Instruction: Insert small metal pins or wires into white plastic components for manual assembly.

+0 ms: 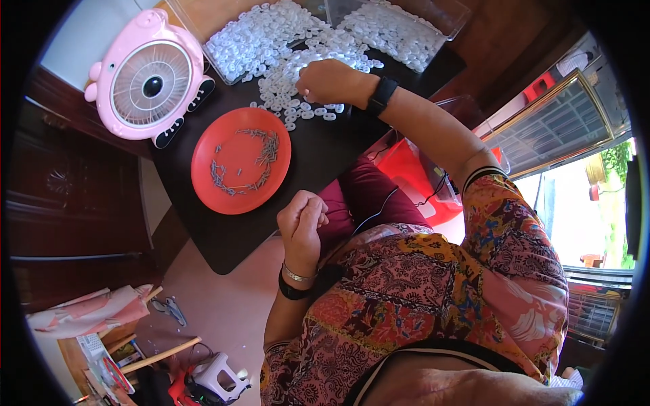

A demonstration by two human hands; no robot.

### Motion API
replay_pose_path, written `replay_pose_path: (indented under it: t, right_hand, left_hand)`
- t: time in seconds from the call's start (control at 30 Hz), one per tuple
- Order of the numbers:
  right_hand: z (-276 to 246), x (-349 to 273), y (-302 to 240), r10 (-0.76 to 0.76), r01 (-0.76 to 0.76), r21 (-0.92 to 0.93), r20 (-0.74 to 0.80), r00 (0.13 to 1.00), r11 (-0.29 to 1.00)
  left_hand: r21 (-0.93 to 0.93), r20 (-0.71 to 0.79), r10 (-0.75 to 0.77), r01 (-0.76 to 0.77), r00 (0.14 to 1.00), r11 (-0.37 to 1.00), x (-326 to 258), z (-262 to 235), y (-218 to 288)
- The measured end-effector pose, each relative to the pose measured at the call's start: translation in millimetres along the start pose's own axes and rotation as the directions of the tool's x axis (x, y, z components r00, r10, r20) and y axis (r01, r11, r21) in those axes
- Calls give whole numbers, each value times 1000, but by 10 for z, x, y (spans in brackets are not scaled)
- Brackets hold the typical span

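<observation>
White plastic rings (298,101) lie heaped on the dark table (318,155); the right hand (332,81) rests on them, fingers curled down into the pile. The left hand (301,220) is closed in a loose fist near the orange plate (203,183) of small metal pins (267,149); whether it grips anything cannot be told. A pink fan (149,78) stands beside the plate.

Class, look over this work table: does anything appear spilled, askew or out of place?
Yes. White plastic rings lie in a loose heap on the dark table, outside the clear trays that hold the rest. The right hand rests on that heap. The small metal pins sit within the orange plate.
</observation>
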State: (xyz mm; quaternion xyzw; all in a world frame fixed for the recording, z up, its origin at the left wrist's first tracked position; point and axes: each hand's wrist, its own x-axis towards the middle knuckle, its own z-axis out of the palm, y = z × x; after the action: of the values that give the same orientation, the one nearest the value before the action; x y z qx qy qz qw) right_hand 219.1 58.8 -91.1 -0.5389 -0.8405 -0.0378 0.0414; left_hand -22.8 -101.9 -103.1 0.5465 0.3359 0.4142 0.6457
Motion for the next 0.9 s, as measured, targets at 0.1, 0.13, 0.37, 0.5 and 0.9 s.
replay_pose_path:
  t: [0.1, 0.13, 0.37, 0.5, 0.9]
  right_hand:
    - [-5, 12, 0, 14, -14, 52, -4, 1000, 999]
    - [-19, 15, 0, 22, -24, 62, 26, 999, 998]
    - [-77, -71, -40, 27, -4, 363, -60, 998, 932]
    - [-372, -344, -199, 53, 7, 640, -75, 996, 768]
    - [-336, -1195, -961, 11, 104, 953, -111, 994, 285]
  left_hand:
    - [-33, 10, 18, -18, 1000, 999, -2, -38, -42]
    - [-34, 8, 17, -17, 1000, 999, -8, -36, -52]
    - [-52, 12, 5, -4, 1000, 999, -2, -9, -50]
    - [-38, 12, 0, 0, 1000, 999, 3, -20, -73]
    - [-53, 113, -68, 74, 991, 996, 133, 93, -159]
